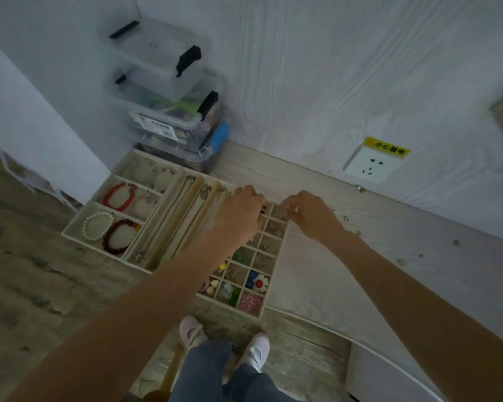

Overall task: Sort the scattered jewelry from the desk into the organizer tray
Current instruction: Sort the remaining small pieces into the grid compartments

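Note:
The beige organizer tray lies on the desk's left part. Its left section holds a red bracelet, a pearl bracelet and a dark red bracelet. Long slots in the middle hold chains. A grid of small cells on the right holds coloured earrings and charms. My left hand hovers over the grid's far end with its fingers curled down; what they hold is hidden. My right hand has its fingertips pinched together over the far right cell, seemingly on a tiny piece. Small loose jewelry pieces lie scattered to the right.
Stacked clear plastic boxes with black latches stand behind the tray in the corner. A wall socket with a yellow label sits just above the desk. More tiny pieces lie far right. The curved desk edge runs near my feet.

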The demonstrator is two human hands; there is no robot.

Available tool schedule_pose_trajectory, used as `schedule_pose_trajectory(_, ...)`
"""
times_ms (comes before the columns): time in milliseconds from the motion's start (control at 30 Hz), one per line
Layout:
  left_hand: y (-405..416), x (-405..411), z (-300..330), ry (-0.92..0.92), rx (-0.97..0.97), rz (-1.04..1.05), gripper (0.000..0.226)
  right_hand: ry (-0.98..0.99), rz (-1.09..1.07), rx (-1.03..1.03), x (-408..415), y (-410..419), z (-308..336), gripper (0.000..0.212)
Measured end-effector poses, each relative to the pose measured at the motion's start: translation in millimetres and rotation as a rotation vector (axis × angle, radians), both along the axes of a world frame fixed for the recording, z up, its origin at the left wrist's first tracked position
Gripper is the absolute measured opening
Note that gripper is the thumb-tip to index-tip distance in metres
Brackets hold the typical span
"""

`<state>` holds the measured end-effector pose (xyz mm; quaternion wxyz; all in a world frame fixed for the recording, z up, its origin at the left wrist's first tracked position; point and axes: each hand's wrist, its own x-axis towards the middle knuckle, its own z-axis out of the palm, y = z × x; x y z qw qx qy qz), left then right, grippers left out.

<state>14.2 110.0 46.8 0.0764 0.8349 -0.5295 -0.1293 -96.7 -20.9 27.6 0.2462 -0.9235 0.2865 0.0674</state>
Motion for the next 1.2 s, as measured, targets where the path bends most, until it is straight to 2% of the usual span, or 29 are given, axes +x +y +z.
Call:
schedule_pose_trajectory(167, -49, -36, -7, 0.092, -0.031, -0.123, 0.028, -0.001, -0.127, -0.110, -51, -33, -11, 0.037)
schedule_pose_trajectory(300, -88, -61, -21, 0.064, -0.037, -0.151, 0.029, 0.077, -0.152, -0.178, -72, -53, -22, 0.042)
schedule_pose_trajectory(533, -129, -80, -49, 0.098, 0.035, 0.014, 0.029, 0.046, -0.221, -0.200, -64, -69, -29, 0.029)
schedule_pose_trajectory(700, -134, -84, -59, 0.145, -0.011, 0.113, 0.030, 0.090, -0.258, -0.263, -60, -74, -31, 0.020)
schedule_pose_trajectory(900, -140, -84, -66, 0.229, -0.002, 0.169, 0.021, 0.051, -0.230, -0.087, -67, -83, -33, 0.019)
schedule_pose_trajectory(1200, -146, -82, -63, 0.251, 0.045, 0.149, 0.021, 0.081, -0.239, -0.103, -59, -84, -34, 0.015)
